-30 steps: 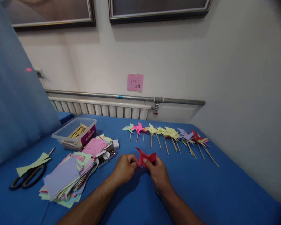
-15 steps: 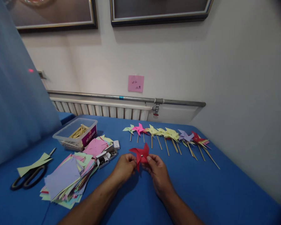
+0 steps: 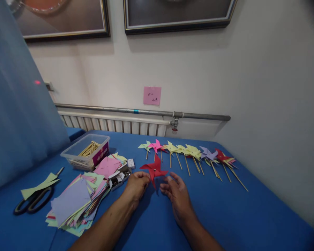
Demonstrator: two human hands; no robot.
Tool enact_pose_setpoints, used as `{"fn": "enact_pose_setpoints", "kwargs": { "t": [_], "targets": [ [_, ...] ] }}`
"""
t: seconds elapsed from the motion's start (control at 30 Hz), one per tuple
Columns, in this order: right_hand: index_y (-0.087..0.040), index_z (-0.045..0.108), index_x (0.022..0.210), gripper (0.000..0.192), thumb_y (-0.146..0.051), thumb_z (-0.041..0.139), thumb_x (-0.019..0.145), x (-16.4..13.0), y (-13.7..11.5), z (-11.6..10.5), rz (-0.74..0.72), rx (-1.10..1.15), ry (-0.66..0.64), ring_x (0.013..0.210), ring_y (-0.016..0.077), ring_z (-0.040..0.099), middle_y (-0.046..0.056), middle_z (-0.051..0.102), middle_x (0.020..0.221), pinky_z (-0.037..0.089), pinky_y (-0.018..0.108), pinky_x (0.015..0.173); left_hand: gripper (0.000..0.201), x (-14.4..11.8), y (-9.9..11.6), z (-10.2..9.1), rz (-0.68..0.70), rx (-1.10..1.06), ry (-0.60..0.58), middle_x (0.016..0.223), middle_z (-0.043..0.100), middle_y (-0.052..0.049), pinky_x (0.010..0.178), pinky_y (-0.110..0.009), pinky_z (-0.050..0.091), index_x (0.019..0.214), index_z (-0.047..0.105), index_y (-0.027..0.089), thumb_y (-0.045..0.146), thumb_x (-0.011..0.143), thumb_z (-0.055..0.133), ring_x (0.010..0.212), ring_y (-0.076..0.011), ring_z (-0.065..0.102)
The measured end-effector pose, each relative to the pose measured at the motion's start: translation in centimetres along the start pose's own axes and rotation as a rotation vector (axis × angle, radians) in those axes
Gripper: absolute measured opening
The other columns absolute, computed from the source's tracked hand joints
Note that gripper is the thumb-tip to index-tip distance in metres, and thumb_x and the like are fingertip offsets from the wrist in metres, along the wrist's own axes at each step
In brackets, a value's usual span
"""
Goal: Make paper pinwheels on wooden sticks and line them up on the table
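Blue cloth covers the table (image 3: 225, 216), smooth and soft-looking, with a white wall and a ribbed radiator (image 3: 115, 125) behind it. Near the middle of the frame, the left hand (image 3: 136, 184) pinches a red paper pinwheel (image 3: 154, 170) with its fingertips pressed together on one pointy blade. A tiny shiny pin sits at the pinwheel's center. The right hand (image 3: 176, 193) is just beside the pinwheel, fingers spread apart and loose, holding nothing. Farther back, a row of finished pinwheels (image 3: 191, 153) in yellow, pink, purple and red lies on thin wooden sticks. At the lower left lies a messy pile of flat colored paper squares (image 3: 73, 202), and black scissors (image 3: 31, 202) rest on the far left. A clear plastic box of sticks (image 3: 86, 151) sits behind the pile.
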State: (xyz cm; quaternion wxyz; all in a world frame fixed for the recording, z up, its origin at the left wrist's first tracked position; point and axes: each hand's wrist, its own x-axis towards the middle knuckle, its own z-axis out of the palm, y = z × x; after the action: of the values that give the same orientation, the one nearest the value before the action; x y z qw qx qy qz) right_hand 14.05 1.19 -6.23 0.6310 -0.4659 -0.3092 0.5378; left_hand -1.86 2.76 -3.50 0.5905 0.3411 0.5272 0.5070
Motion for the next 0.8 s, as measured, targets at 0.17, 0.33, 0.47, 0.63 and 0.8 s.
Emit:
{"fn": "enact_pose_setpoints", "kwargs": {
  "t": [0.17, 0.33, 0.47, 0.63, 0.8],
  "targets": [
    [-0.024, 0.061, 0.078, 0.046, -0.067, 0.076, 0.081, -1.5, 0.5, 0.4, -0.046, -0.338, -0.232, 0.046, 0.0119, 0.050, -0.003, 0.063, 0.064, 0.036, 0.025, 0.046, 0.024, 0.1, 0.0, -0.3, 0.044, -0.096, -0.051, 0.052, 0.054, 0.005, 0.051, -0.024, 0.028, 0.067, 0.064, 0.017, 0.029, 0.059, 0.083, 0.048, -0.0085, 0.043],
    [-0.025, 0.058, 0.072, 0.039, -0.058, 0.066, 0.089, -3.4, 1.5, 1.2, -0.093, -0.555, -0.369, 0.046, 0.0113, 0.042, -0.007, 0.048, 0.055, 0.030, 0.025, 0.047, 0.037, -0.1, -0.1, 0.2, 0.065, -0.234, -0.110, 0.056, 0.057, 0.004, 0.056, -0.024, 0.034, 0.063, 0.058, 0.018, 0.032, 0.054, 0.091, 0.052, -0.0086, 0.048],
    [-0.025, 0.056, 0.073, 0.038, -0.059, 0.067, 0.086, -3.3, 1.9, 1.5, 0.004, -0.491, -0.389, 0.043, 0.0099, 0.039, -0.007, 0.052, 0.056, 0.028, 0.025, 0.045, 0.039, -0.2, -0.3, 0.6, 0.055, -0.269, -0.094, 0.057, 0.058, 0.004, 0.057, -0.024, 0.036, 0.062, 0.057, 0.019, 0.031, 0.051, 0.092, 0.053, -0.0087, 0.048],
    [-0.025, 0.054, 0.074, 0.040, -0.060, 0.072, 0.080, -2.8, 2.1, 1.6, 0.125, -0.383, -0.409, 0.037, 0.0074, 0.034, -0.009, 0.050, 0.052, 0.024, 0.023, 0.041, 0.037, -0.3, -0.6, 0.9, 0.062, -0.289, -0.092, 0.055, 0.053, 0.006, 0.053, -0.023, 0.033, 0.062, 0.056, 0.019, 0.029, 0.052, 0.090, 0.051, -0.0078, 0.045],
    [-0.026, 0.051, 0.072, 0.042, -0.063, 0.071, 0.078, -2.5, 1.9, 1.6, 0.115, -0.368, -0.378, 0.036, 0.0073, 0.033, -0.010, 0.048, 0.051, 0.023, 0.022, 0.038, 0.029, -0.1, -0.8, 0.8, 0.002, -0.231, -0.130, 0.061, 0.058, 0.003, 0.051, -0.024, 0.036, 0.074, 0.063, 0.018, 0.039, 0.068, 0.080, 0.051, -0.0102, 0.050]
  ]
}}
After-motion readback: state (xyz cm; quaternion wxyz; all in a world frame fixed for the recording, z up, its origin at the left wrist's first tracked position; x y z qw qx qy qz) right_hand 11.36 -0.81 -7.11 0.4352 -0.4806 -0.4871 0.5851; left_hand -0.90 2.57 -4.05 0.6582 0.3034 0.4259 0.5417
